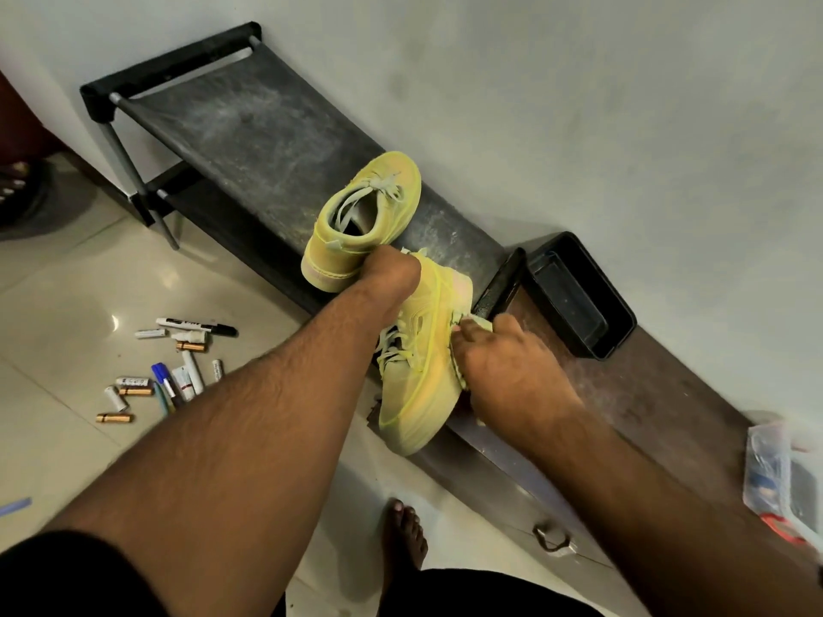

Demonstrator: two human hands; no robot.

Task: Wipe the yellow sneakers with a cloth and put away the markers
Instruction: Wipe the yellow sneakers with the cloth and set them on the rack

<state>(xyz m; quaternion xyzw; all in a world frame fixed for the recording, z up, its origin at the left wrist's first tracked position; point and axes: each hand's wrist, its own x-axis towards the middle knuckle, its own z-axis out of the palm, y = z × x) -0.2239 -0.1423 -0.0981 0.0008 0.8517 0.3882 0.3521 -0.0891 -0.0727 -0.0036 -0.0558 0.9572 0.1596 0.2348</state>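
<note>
Two yellow sneakers are at the right end of a dusty black shoe rack (249, 140). The far sneaker (369, 216) stands on the rack. The near sneaker (423, 358) is tilted on its side, toe towards me. My left hand (392, 273) is pushed inside its opening and holds it from within. My right hand (503, 371) presses a pale yellow-green cloth (478, 325) against the sneaker's side; only scraps of the cloth show under my fingers. Several markers (200, 326) and batteries (133, 389) lie scattered on the tiled floor to the left.
An empty black tray (619, 313) sits on a low brown cabinet (659, 394) against the white wall. A clear plastic bag (775, 474) with small items lies at the cabinet's right end. My bare foot (403, 541) stands on the floor below. A dark sandal (22, 189) lies far left.
</note>
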